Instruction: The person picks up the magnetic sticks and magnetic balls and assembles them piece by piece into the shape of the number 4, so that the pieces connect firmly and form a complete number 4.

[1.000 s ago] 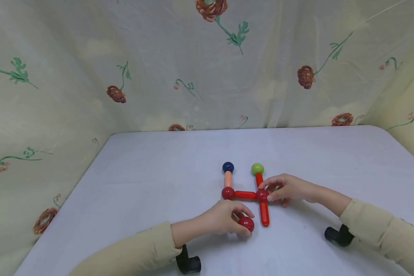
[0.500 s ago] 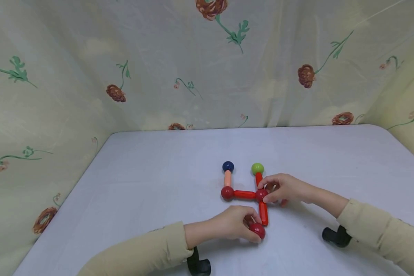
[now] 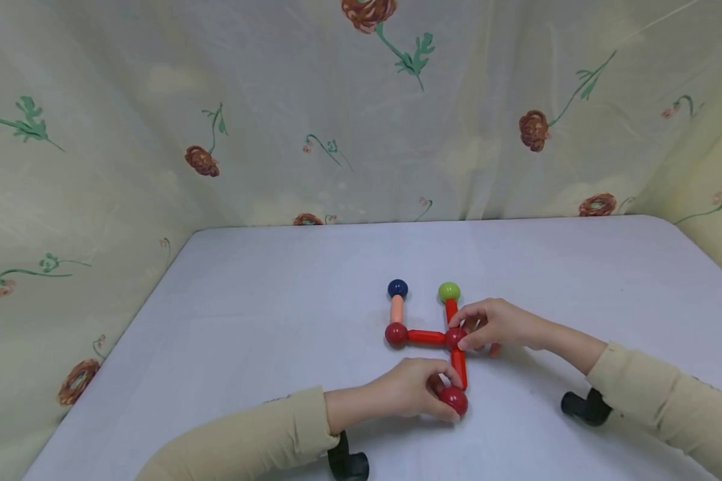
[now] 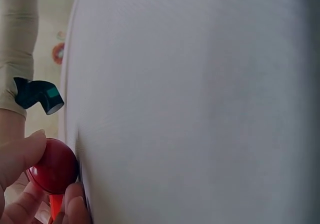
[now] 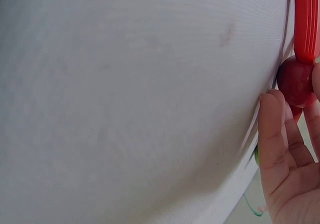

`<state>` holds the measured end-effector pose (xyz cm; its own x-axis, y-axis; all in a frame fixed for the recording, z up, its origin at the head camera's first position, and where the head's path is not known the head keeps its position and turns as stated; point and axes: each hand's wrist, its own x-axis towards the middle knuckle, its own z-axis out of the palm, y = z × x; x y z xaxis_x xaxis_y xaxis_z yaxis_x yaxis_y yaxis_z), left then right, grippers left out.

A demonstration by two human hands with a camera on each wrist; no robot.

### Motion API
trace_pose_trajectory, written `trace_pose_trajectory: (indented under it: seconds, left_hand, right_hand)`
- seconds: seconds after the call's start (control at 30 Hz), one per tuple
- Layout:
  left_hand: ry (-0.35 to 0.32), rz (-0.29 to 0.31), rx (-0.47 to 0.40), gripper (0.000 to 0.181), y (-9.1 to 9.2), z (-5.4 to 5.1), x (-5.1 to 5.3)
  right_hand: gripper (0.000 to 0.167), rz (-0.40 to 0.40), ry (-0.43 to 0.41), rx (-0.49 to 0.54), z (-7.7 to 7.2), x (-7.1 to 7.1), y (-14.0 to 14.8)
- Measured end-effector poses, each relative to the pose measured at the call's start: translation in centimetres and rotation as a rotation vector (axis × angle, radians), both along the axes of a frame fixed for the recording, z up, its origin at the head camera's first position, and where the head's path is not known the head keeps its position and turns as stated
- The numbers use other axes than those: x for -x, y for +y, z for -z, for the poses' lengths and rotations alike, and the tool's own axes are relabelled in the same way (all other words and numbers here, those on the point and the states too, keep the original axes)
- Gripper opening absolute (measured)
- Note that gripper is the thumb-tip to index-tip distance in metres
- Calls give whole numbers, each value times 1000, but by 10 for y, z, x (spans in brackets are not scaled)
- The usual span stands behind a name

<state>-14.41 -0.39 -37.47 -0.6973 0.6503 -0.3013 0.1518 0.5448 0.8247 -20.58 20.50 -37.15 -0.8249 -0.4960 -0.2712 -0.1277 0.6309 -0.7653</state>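
Note:
My left hand [image 3: 403,387] pinches a red ball [image 3: 454,401] between thumb and fingers. That ball meets the near end of a red rod [image 3: 459,369]. In the left wrist view the same red ball [image 4: 56,166] shows a thin seam. My right hand [image 3: 501,325] pinches another red ball [image 3: 454,339], where several red rods join. From this joint, one rod [image 3: 451,310] runs away to a green ball [image 3: 449,292]. A sideways rod [image 3: 427,339] reaches a third red ball [image 3: 396,335]; a peach rod [image 3: 397,309] links it to a dark blue ball [image 3: 398,288].
The pieces lie on a white-covered table [image 3: 265,287]. Behind and beside it hangs a flowered curtain [image 3: 265,100]. Black wrist-worn devices sit below the left cuff [image 3: 347,461] and the right cuff [image 3: 586,406], close to the tabletop.
My left hand has carried its red ball rightward to the near rod's end. My right hand stays at the joint ball, with its thumb shifted slightly left.

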Motion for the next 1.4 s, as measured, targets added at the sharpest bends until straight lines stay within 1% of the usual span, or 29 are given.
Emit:
trace_pose_trajectory:
  seconds: [0.17, 0.4, 0.53, 0.7, 1.0, 1.27, 1.4]
  left_hand:
    - [8, 13, 1, 28, 1, 0, 1]
    - [43, 36, -2, 30, 0, 1, 1]
    - [49, 47, -8, 31, 0, 1, 2]
    - [51, 48, -9, 31, 0, 0, 1]
    - [75, 48, -16, 28, 2, 0, 0]
    - [65, 47, -25, 27, 3, 1, 0]
    - [78, 55, -28, 27, 2, 2, 1]
  right_hand:
    - [33, -17, 8, 9, -1, 0, 0]
    - [32, -64, 20, -8, -1, 3, 2]
    - [31, -95, 6, -12, 0, 5, 3]
    - [29, -127, 11, -7, -1, 4, 4]
    - [30, -126, 46, -9, -2, 1, 1]
    - [32, -123, 41, -4, -2, 1, 1]
    - [32, -127, 52, 2, -1, 0, 1]
